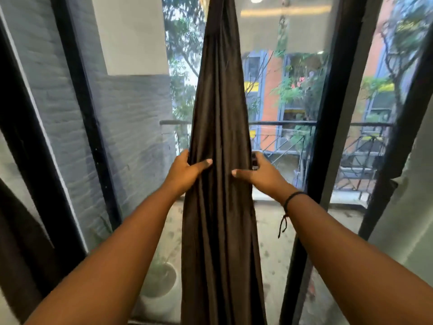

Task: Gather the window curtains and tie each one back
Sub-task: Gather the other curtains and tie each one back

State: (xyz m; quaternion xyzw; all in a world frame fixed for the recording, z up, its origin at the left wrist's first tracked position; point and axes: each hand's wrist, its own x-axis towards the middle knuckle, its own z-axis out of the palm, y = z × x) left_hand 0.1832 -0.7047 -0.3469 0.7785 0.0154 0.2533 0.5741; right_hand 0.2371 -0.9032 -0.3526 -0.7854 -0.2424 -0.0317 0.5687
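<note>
Glass window (pixel 281 95) with black frame (pixel 328 113), railing (pixel 339 125) far outside, white pot (pixel 161 277) near left; dark curtain (pixel 220 109) bunched centre, grasped by left hand (pixel 185 170) and right hand (pixel 260 171)

Two forearms in view, both bare from lower frame edge to wrist; no sleeve reaches into frame. Left hand (pixel 185 168): bare, nails short, one pale nail visible on thumb. Right hand (pixel 260 173): bare, nails short, small dark item at finger base, too blurred to identify. Right wrist: thin black cord bracelet (pixel 293 198), single strand wrapped round, knotted on inner side, two loose black tails (pixel 282 225) hanging below knot, ends slightly frayed. Left wrist: unadorned.
</note>
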